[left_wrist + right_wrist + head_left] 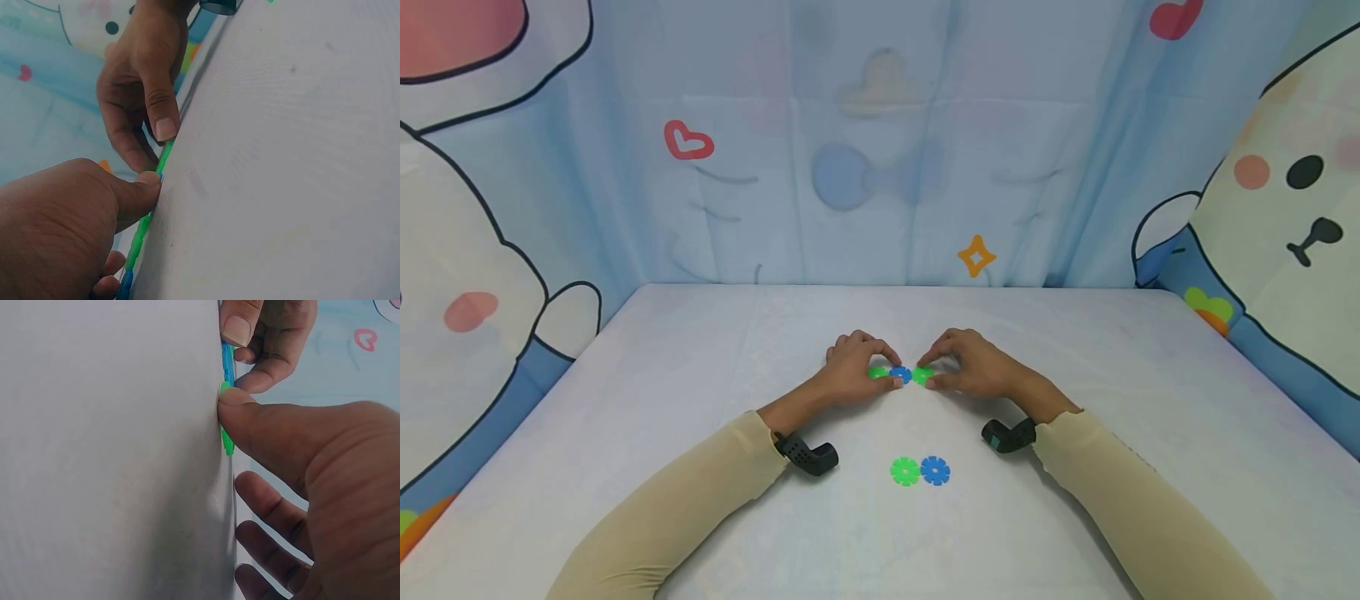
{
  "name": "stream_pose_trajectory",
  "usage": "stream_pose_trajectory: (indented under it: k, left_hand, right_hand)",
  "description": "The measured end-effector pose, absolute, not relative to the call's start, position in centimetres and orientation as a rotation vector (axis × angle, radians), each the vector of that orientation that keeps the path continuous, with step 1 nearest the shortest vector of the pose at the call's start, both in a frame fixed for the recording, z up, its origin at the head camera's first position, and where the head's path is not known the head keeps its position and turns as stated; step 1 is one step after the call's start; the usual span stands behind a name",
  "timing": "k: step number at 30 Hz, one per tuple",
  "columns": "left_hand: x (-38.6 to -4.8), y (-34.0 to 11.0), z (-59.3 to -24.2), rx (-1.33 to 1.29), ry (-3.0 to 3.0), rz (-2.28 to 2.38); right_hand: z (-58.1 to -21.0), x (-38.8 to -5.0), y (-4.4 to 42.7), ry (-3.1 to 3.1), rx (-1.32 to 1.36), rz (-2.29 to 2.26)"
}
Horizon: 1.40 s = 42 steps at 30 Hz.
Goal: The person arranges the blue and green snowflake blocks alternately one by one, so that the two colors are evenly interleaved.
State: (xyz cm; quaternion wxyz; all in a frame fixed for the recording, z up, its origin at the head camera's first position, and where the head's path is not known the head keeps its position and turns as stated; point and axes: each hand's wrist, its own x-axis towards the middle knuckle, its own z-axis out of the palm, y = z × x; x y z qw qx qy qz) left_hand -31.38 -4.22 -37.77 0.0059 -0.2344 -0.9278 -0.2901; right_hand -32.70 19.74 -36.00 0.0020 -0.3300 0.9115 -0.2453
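My left hand (852, 374) pinches a blue notched plastic disc (900, 376) between thumb and forefinger. A green notched disc (877, 372) sits at its left side, partly covered by that hand. Below this green one, the left wrist view shows another blue disc (125, 285). From the right, my right hand (983, 367) pinches a second green disc (922, 376) by its edge. That disc's left rim is right beside the blue disc; I cannot tell whether their notches interlock. The right hand's other fingers (270, 503) are spread apart.
Nearer to me on the white tabletop (820, 533) lie a loose green disc (905, 472) and a blue disc (936, 471), side by side. A light blue printed curtain (880, 242) stands behind the table's far edge. Black wrist cameras (808, 455) sit on both wrists.
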Motion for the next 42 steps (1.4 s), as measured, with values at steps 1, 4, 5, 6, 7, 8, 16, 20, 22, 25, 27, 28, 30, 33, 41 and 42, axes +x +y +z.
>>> stream_pose_trajectory:
  k: [1, 4, 5, 6, 7, 8, 16, 20, 22, 25, 27, 28, 30, 33, 41, 42]
  left_hand:
    - [-31.4, -4.2, -37.7, -0.736, -2.904, -0.908]
    - [-31.4, -4.2, -37.7, -0.738, -2.906, -0.91]
    - [-31.4, -4.2, -37.7, -0.739, -2.906, -0.912]
    - [-31.4, -4.2, -37.7, -0.738, -2.906, -0.912]
    - [-31.4, -4.2, -37.7, -0.736, -2.906, -0.913]
    - [-31.4, -4.2, -37.7, -0.734, -2.906, -0.914]
    - [-31.4, -4.3, -37.6, -0.725, -2.912, -0.918]
    - [-31.4, -4.2, -37.6, -0.72, -2.921, -0.921]
    - [-31.4, -4.2, -37.6, -0.723, -2.926, -0.916]
    - [-31.5, -4.1, -37.4, -0.725, -2.941, -0.908]
    - [-31.4, -4.2, -37.2, -0.715, -2.956, -0.905]
    - [-31.4, -4.1, -37.1, -0.712, -2.964, -0.901]
    - [-31.5, -4.0, -36.9, -0.719, -2.977, -0.885]
    - [-31.7, -3.7, -36.6, -0.742, -2.991, -0.856]
    - [-32.0, -2.3, -36.3, -0.798, -3.024, -0.793]
    - [-32.0, -2.1, -36.3, -0.801, -3.025, -0.787]
  right_hand:
    - [-36.0, -32.7, 19.7, 2.861, -1.036, -0.776]
    - [-36.0, -32.7, 19.8, 2.864, -1.035, -0.789]
    - [-36.0, -32.7, 19.8, 2.866, -1.034, -0.791]
    - [-36.1, -32.7, 19.8, 2.866, -1.035, -0.793]
    - [-36.1, -32.7, 19.8, 2.867, -1.037, -0.791]
    - [-36.1, -32.7, 19.8, 2.868, -1.039, -0.79]
    - [-35.2, -32.6, 19.8, 2.857, -0.954, -0.768]
    - [-33.6, -32.1, 20.5, 2.878, -0.869, -0.82]
    - [-32.8, -31.8, 20.9, 2.898, -0.867, -0.835]
    - [-32.1, -30.8, 21.4, 2.9, -0.882, -0.832]
    - [-32.0, -29.7, 21.4, 2.872, -0.905, -0.825]
    - [-32.0, -29.0, 21.4, 2.851, -0.919, -0.822]
    - [-32.2, -27.5, 21.4, 2.805, -0.949, -0.815]
    - [-32.7, -25.3, 21.3, 2.725, -0.976, -0.807]
    - [-33.9, -22.2, 20.1, 2.577, -1.065, -0.725]
    - [-33.9, -22.1, 20.0, 2.581, -1.082, -0.707]
